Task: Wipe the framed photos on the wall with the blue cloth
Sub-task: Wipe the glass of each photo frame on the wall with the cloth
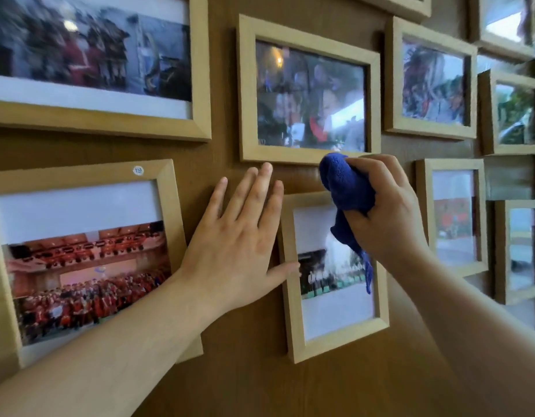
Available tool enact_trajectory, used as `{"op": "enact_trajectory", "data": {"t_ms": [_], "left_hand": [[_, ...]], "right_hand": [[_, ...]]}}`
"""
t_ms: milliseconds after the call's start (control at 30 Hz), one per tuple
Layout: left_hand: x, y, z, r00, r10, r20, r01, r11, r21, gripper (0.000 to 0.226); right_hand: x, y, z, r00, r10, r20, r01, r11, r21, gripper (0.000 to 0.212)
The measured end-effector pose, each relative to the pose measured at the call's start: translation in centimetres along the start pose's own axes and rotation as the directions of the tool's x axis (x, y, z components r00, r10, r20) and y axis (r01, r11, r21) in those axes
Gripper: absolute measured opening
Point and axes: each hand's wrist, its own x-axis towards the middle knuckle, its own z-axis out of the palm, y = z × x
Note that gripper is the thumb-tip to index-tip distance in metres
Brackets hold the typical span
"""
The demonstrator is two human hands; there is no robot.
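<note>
A brown wood-grain wall fills the view, bare in its lower middle part. A small round white sticker with a printed mark too small to read sits at the left. Glare and blur show at the far right.

A small round white sticker sits on the top rail of the lower-left wooden frame. It carries a short dark mark that looks like a two-digit number, too blurred to read for certain. No other text is legible.
</note>
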Motion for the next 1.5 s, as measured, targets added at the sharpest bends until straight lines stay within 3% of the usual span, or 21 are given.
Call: {"op": "enact_trajectory", "data": {"t_ms": [233, 433, 667, 933, 1167, 1300, 1500], "left_hand": [[4.3, -3.4, -4.0, 0.988, -0.004, -0.153, 0.025, 0.99, 0.137, 0.093], [8.8, -6.0, -5.8, 0.997, -0.064, -0.032, 0.07, 0.963, 0.26, 0.105], [10.2, -7.4, -5.6, 0.989, -0.133, 0.068, 0.108, 0.951, 0.29, 0.117], [10.3, -7.8, -4.6, 0.994, -0.105, 0.031, 0.09, 0.944, 0.317, 0.114], [10.1, -8.2, -3.9, 0.996, -0.083, 0.016, 0.075, 0.95, 0.304, 0.115], [10.1, -8.2, -3.9, 0.996, -0.091, 0.008, 0.084, 0.951, 0.296, 0.116], [10.2, -8.0, -4.0, 0.996, -0.085, -0.005, 0.083, 0.951, 0.297, 0.114]], "right_hand": [[6.7, -1.0, -0.4, 0.995, -0.1, -0.014, 0.099, 0.993, -0.065, 0.053], [11.1, -2.0, 0.6, 0.97, -0.229, 0.076, 0.239, 0.956, -0.171, 0.051], [14.5, -4.3, 3.2, 0.988, -0.156, 0.0, 0.156, 0.985, -0.08, 0.05], [15.3, -2.9, 3.4, 0.969, -0.247, 0.019, 0.244, 0.938, -0.245, 0.048], [14.9, 3.5, -0.2, 0.998, -0.062, -0.014, 0.053, 0.94, -0.336, 0.046], [14.8, 2.9, -0.2, 0.999, 0.01, -0.042, -0.021, 0.961, -0.276, 0.047], [11.7, -3.2, 2.8, 0.979, -0.181, 0.098, 0.198, 0.955, -0.222, 0.05]]}}
